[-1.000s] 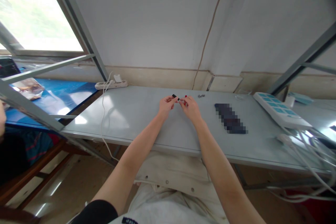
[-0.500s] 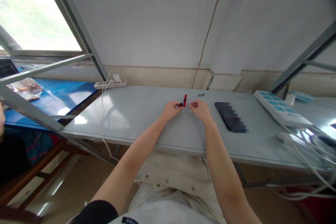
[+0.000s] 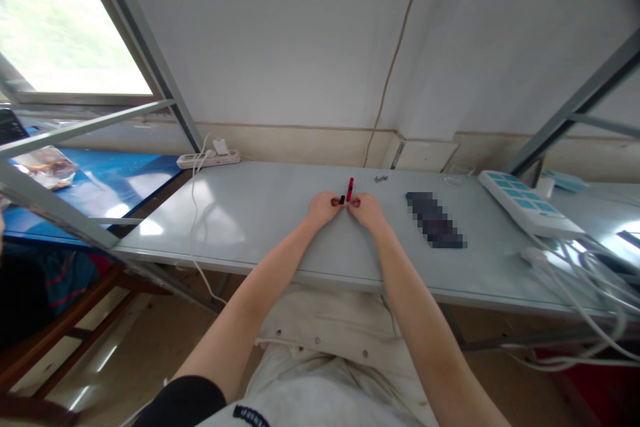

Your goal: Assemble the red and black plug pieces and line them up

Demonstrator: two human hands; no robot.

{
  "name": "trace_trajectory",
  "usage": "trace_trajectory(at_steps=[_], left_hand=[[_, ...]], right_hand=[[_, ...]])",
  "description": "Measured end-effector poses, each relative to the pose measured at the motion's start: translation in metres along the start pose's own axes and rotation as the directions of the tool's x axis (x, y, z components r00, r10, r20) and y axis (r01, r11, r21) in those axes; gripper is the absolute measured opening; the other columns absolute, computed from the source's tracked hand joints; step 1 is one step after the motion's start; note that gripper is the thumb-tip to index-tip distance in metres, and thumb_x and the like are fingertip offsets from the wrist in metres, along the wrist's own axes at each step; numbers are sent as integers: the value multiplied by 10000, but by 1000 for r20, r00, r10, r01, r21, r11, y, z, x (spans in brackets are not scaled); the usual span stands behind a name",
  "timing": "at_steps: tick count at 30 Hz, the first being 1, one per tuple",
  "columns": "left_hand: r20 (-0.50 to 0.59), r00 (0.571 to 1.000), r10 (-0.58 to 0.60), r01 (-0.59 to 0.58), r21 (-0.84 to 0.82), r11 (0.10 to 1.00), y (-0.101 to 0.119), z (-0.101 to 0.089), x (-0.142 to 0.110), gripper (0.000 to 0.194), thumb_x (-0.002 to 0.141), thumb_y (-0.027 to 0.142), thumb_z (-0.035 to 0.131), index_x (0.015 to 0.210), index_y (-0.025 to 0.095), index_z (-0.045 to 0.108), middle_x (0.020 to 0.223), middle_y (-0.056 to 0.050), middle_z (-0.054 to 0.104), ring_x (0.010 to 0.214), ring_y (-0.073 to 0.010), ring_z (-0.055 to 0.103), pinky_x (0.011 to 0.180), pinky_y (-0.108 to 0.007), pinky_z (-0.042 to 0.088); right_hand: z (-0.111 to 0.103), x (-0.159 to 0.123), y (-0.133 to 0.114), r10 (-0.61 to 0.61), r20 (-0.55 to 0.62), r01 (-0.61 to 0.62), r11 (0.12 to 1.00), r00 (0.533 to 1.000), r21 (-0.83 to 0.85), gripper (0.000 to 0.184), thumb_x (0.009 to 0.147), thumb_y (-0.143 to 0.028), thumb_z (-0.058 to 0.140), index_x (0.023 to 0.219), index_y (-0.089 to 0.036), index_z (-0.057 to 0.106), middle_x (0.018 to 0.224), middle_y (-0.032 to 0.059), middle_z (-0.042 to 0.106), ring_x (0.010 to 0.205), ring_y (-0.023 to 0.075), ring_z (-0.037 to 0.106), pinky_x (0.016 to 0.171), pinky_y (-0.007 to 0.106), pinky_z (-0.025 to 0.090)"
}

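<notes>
My left hand (image 3: 324, 209) is closed in a pinch around a small black cylinder (image 3: 343, 200), whose kind is too small to tell. Just to the right, my right hand (image 3: 368, 211) has its fingers pressed together; whatever they hold is hidden or too small to name. The fingertips of both hands almost meet low over the table. Between them and slightly beyond is a slim red tube with a black band (image 3: 351, 188), on the grey table (image 3: 270, 213). A small cluster of dark bits (image 3: 381, 179) lies past my right hand.
A dark, pixelated phone-like slab (image 3: 436, 220) lies right of my hands. Farther right is a large white and blue power strip (image 3: 530, 203) with tangled white cables (image 3: 575, 293). At the back left sits another power strip (image 3: 210, 159), its cord hanging over the front edge.
The red tube, mostly hidden by my right hand at first, came into view on the table. My hands moved apart, then together again; the left kept the black piece.
</notes>
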State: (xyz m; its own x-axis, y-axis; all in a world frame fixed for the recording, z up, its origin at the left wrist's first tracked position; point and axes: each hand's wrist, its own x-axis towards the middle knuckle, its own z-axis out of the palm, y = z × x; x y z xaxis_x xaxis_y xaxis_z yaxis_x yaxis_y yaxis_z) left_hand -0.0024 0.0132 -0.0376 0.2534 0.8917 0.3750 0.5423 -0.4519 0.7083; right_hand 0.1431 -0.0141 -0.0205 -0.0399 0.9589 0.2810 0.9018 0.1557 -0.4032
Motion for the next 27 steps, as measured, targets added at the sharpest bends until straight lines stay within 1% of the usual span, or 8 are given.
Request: trace_trajectory(at_steps=[2,4,8,11,14,20,24,27], left_hand=[[-2,1000,5,-5,23,1000,0,-1,-1,141,595,319,649,599,179,635,588,-16,534,606,-137,461,616,-243,366],[-15,1000,26,-25,53,998,1,-6,-3,175,590,329,660,677,178,654,636,-29,560,642,-148,480,652,-256,373],[0,990,145,-144,101,984,7,-17,-6,287,624,298,644,889,187,644,814,-53,604,734,-157,501,744,-276,369],[23,982,187,-188,125,974,9,-20,-7,299,656,289,618,941,198,629,861,-53,605,751,-153,498,769,-281,364],[33,990,140,-143,126,982,5,-16,-5,263,661,300,613,901,197,643,823,-50,604,740,-155,499,749,-277,371],[2,997,79,-79,21,997,-1,-6,-3,142,637,281,632,740,189,669,695,-31,591,637,-136,479,661,-258,373],[-106,994,24,-37,-120,992,11,-13,-3,118,628,276,641,695,181,661,657,-16,576,595,-111,456,641,-242,359],[-201,978,-56,-3,-283,959,20,-21,-3,186,659,341,610,733,176,655,677,-13,581,597,-98,448,618,-229,352]], right_hand=[[0,0,1,-2,10,2,1000,1000,-18,145,700,-240,535,771,-154,627,773,71,597,740,172,543,634,262,370],[-1,-1,1,1,21,0,1000,1000,-19,156,702,-266,547,773,-155,632,774,70,596,741,171,542,630,260,369],[-4,-3,0,25,24,-25,1000,999,-14,187,700,-309,567,781,-157,640,773,71,595,732,172,544,616,259,367],[-4,-4,-2,23,13,-23,999,1000,-25,188,703,-315,565,767,-156,643,770,76,595,736,180,547,621,267,369],[-3,-5,-2,17,2,-17,999,1000,-28,177,705,-306,561,755,-157,641,772,79,595,744,184,549,627,271,372],[-1,-4,-2,3,-21,-4,1000,1000,-28,141,720,-264,528,739,-164,626,789,81,602,748,180,550,635,269,374],[-3,-5,-5,21,-51,-23,999,998,-42,141,749,-231,484,793,-157,596,797,94,613,741,190,559,613,270,361],[-5,-6,-10,8,-72,-12,998,997,-63,136,766,-225,467,830,-156,566,811,105,619,726,191,560,599,270,351]])
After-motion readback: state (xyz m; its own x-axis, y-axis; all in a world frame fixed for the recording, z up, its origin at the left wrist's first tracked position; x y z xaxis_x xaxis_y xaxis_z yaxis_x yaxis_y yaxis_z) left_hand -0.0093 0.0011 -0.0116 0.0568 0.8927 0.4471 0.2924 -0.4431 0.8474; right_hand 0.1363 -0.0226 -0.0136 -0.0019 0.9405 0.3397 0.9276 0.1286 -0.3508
